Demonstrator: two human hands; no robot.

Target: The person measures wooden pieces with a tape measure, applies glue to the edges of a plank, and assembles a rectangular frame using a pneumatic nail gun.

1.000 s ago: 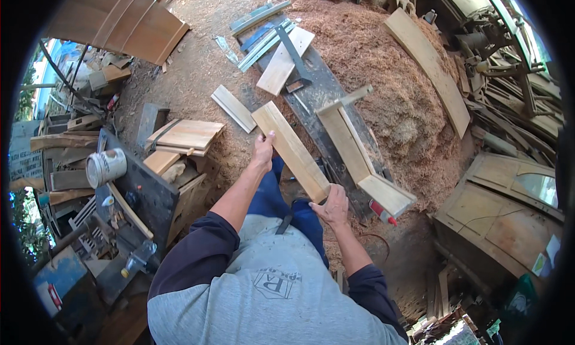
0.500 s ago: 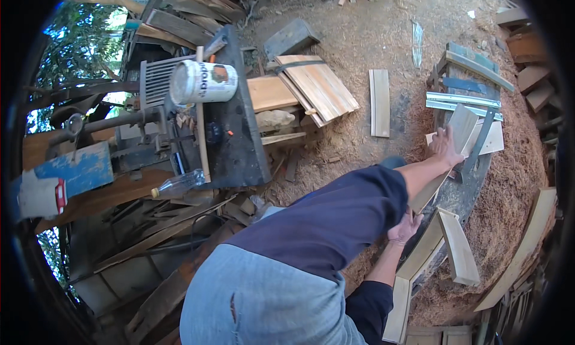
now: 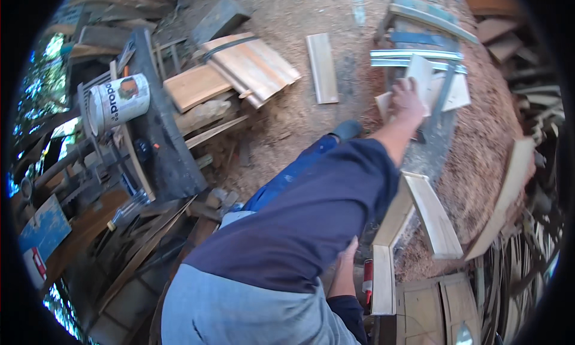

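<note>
My left hand [image 3: 406, 100] grips a pale wooden board [image 3: 421, 70], its fingers bent over the face; the arm hides the board's lower end. Beneath it is a weathered workbench [image 3: 440, 156] with a dark flat metal bar [image 3: 443, 93] and other light wood pieces [image 3: 458, 92]. Lower down, my right hand [image 3: 348, 249] is partly covered by the left sleeve, so its fingers are hidden. Beside that hand stands a red tube [image 3: 368, 277]. Several pale boards joined at angles form an open frame [image 3: 383, 279] to the right of the tube.
Silvery metal rails [image 3: 389, 58] lie across the bench's far end. Wood shavings [image 3: 485, 135] heap along its right side. A single board [image 3: 323, 68] and a strapped stack of planks [image 3: 254, 66] lie to the left. A white bucket [image 3: 123, 102] sits on a dark slab.
The view has swung, shifting the scene leftward. My right hand has left the board's lower end and drawn back toward my body. My left hand stays on the board. The red tube has come into view.
</note>
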